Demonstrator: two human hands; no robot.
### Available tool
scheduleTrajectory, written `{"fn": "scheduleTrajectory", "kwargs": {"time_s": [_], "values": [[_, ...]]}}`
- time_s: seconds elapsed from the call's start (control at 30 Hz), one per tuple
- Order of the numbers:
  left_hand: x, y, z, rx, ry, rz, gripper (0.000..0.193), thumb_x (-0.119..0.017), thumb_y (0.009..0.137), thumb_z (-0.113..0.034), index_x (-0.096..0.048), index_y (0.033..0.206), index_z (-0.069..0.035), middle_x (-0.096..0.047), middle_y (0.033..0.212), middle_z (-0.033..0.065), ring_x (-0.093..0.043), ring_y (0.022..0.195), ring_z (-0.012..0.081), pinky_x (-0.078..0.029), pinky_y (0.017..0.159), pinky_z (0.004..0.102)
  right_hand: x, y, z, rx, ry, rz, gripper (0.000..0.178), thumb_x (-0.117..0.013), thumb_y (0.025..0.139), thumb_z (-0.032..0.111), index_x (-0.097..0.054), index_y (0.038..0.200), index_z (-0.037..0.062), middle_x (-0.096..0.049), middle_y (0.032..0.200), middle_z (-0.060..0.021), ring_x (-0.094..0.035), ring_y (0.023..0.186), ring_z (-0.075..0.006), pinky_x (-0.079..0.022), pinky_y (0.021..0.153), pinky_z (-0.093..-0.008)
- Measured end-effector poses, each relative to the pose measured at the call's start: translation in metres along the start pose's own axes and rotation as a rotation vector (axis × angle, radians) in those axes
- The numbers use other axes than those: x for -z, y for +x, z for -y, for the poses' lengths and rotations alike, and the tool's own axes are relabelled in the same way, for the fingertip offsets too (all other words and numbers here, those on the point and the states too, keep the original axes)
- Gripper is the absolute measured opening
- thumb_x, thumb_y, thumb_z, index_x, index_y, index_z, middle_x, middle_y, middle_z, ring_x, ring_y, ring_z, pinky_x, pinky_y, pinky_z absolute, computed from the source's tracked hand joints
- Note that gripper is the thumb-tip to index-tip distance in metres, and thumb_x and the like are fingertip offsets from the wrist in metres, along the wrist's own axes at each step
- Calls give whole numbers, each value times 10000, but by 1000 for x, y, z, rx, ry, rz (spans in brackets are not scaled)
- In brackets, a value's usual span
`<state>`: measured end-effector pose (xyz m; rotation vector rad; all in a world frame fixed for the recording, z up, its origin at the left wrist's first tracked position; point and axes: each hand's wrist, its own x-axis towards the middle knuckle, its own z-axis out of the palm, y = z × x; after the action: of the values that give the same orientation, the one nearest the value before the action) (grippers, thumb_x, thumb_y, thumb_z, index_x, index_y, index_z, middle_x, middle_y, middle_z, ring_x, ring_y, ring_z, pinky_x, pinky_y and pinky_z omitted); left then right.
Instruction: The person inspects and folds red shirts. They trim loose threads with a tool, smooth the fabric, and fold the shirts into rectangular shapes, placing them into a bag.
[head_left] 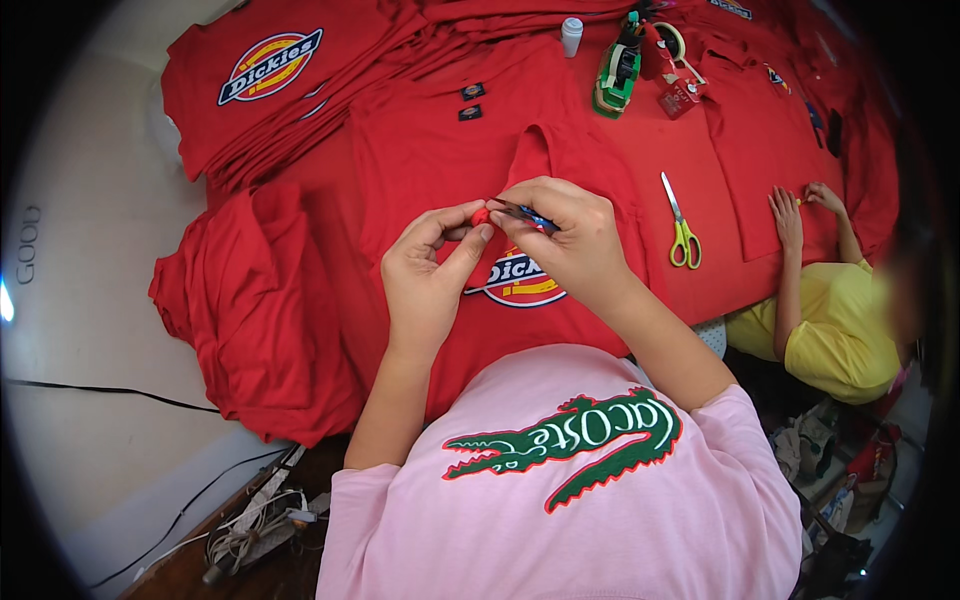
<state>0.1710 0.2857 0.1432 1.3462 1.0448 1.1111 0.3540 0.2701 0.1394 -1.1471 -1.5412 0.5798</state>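
A red T-shirt (425,165) with a printed chest logo lies spread on the table in front of me. Above it, my left hand (425,265) is closed, thumb and fingertips pinching a small bunched bit of red fabric (481,216). Small thread snips (530,214), dark-bladed with some blue on them, are gripped in my right hand (585,235). Their tip is right by the pinched fabric; whether it touches cannot be made out. Scissors (684,240) with yellow-green handles lie to the right, blades pointing away.
Stacked red shirts (200,105) fill the far left; a crumpled red heap (245,300) hangs over the left edge. Farther back stand a white bottle (572,36) and green tape dispenser (615,80). At right, a co-worker's hands (788,218) rest on another shirt (745,150). Cables (250,535) lie lower left.
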Motion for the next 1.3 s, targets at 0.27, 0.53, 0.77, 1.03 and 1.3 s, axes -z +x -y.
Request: {"fn": "scheduleTrajectory", "kwargs": {"time_s": [0.27, 0.53, 0.77, 1.03, 1.3], "values": [[-6, 3, 6, 100, -218, -62, 180, -774, 945, 15, -743, 1120, 46, -770, 1036, 86, -704, 944, 115, -560, 875, 256, 4, 2, 1, 1, 8, -28, 160, -777, 828, 26, -757, 986, 12, -735, 885, -106, -735, 776, -234, -578, 666, -334], [-8, 2, 6, 42, -149, -90, 163, -781, 922, 38, -762, 1084, 42, -777, 1014, 87, -705, 923, 110, -553, 861, 248, 6, 5, 2, 39, -39, 13, 205, -782, 769, 24, -757, 973, 21, -725, 864, -96, -725, 758, -238, -578, 662, -337], [-6, 0, 8, -139, 122, -66, 178, -769, 905, 78, -765, 1080, 42, -771, 1043, 86, -711, 922, 120, -566, 856, 259, 7, 8, -2, 31, -64, 40, 200, -791, 771, 43, -754, 965, 18, -722, 858, -99, -722, 754, -252, -573, 652, -348], [-1, -3, -4, 180, -218, 24, 208, -741, 920, 89, -753, 1127, 75, -782, 1092, 136, -744, 969, 142, -590, 895, 262, 17, 11, -13, 197, -99, 173, 267, -848, 741, 83, -735, 979, 42, -720, 863, -80, -719, 754, -257, -575, 641, -359], [6, -3, 7, 232, -195, 142, 213, -766, 942, 16, -757, 1153, 45, -788, 1052, 97, -721, 958, 112, -572, 878, 251, 13, 4, -14, -25, -40, 228, 161, -787, 784, 82, -708, 918, 37, -692, 829, -54, -639, 656, -158, -516, 620, -296]]}}
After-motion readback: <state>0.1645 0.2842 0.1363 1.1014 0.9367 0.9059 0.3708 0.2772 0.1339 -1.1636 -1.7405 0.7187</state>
